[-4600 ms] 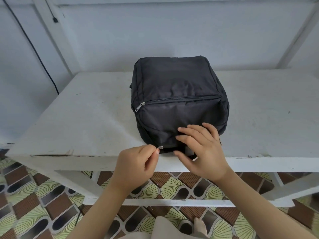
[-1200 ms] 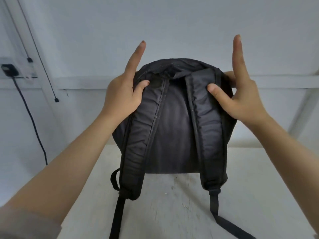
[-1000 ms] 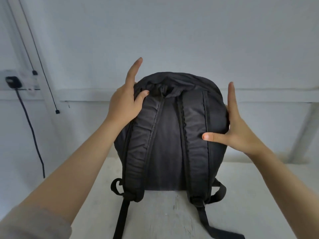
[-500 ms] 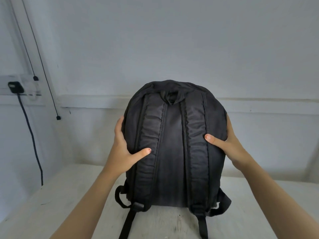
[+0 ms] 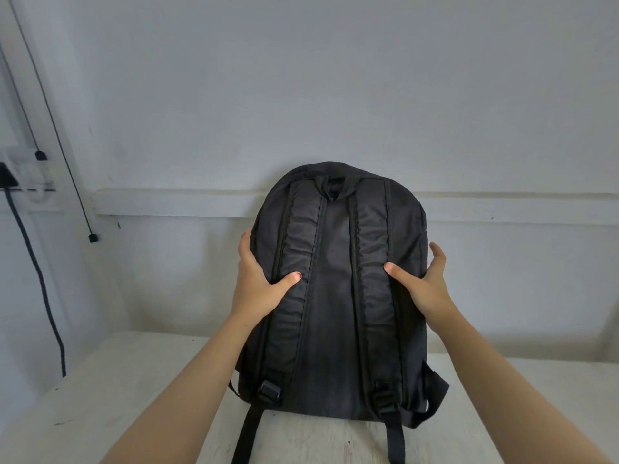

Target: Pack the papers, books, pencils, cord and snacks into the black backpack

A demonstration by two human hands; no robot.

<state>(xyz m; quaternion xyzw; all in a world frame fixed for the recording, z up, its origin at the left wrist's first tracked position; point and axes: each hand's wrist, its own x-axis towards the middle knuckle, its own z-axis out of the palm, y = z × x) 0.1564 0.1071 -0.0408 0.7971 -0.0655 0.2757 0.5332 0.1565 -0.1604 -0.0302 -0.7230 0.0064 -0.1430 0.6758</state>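
Both hands, left hand [image 5: 258,289] and right hand [image 5: 427,289], clasp the soft, full-looking backpack [image 5: 338,296] by its sides; probably heavy, better lifted from underneath.

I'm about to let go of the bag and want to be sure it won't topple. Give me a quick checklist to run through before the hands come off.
1. Black backpack upright on the white table, strap side toward the camera: ok.
2. Left hand on its left edge, thumb on the left shoulder strap: ok.
3. Right hand on its right edge, thumb on the right shoulder strap: ok.
4. Base flat on the table: appears ok, though its far side is hidden.
5. Zippers closed: cannot tell, the front faces away.
6. Loose strap ends clear of the table edge: cannot tell, they run out of the picture.
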